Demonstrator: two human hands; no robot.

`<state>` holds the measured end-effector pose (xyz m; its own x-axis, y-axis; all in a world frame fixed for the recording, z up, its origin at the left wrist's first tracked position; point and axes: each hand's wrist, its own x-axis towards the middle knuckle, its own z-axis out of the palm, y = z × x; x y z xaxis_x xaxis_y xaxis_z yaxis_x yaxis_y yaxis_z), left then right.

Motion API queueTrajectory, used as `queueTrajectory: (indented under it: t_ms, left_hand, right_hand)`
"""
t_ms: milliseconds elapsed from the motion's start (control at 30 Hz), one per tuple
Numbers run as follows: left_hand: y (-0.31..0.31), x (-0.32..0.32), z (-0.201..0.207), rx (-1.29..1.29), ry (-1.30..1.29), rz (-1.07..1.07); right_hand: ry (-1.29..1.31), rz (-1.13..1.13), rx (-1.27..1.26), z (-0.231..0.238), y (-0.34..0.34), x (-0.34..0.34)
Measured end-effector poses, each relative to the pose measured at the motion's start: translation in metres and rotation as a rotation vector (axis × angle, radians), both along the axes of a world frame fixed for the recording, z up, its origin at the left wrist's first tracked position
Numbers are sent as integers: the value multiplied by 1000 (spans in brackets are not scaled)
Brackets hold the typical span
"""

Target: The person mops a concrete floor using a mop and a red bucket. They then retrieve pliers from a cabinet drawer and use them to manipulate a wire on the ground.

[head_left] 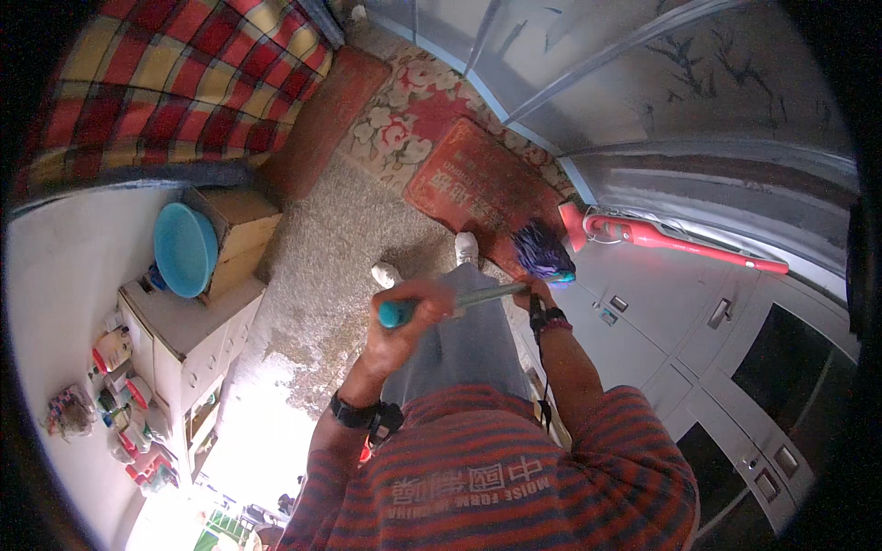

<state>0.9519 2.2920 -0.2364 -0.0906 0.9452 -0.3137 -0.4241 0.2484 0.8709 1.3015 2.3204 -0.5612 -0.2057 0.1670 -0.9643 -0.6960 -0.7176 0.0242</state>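
I hold a broom with a teal handle [478,296] across my body. My left hand [404,321] is closed around the handle's teal end cap. Further along the handle, close to the head, my right hand [537,296] grips it. The broom's purple bristle head [542,250] rests on the edge of a red doormat [482,188], just right of my white shoes [467,246]. Black bands sit on both my wrists.
A red dustpan with a long handle [661,237] leans against grey cabinets [717,340] on the right. A floral rug [404,115] lies beyond the doormat. On the left stand a plaid-covered bed [184,83], a wooden box with a teal basin [184,250], and a white cabinet [197,331].
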Motion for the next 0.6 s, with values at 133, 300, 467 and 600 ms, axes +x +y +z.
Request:
queueTrajectory:
  t_ms: [133, 300, 467, 600]
  left_hand:
    - [-22, -20, -6, 62, 95, -9]
    - [-39, -54, 15, 112, 86, 154]
    - [-107, -135, 54, 201, 570, 372]
    - [-107, -148, 114, 298, 735, 439]
  right_hand:
    - [-109, 60, -5, 28, 13, -67]
    - [385, 869, 300, -51, 43, -77]
    - [259, 866, 315, 11, 8, -342]
    - [626, 527, 281, 29, 6, -439]
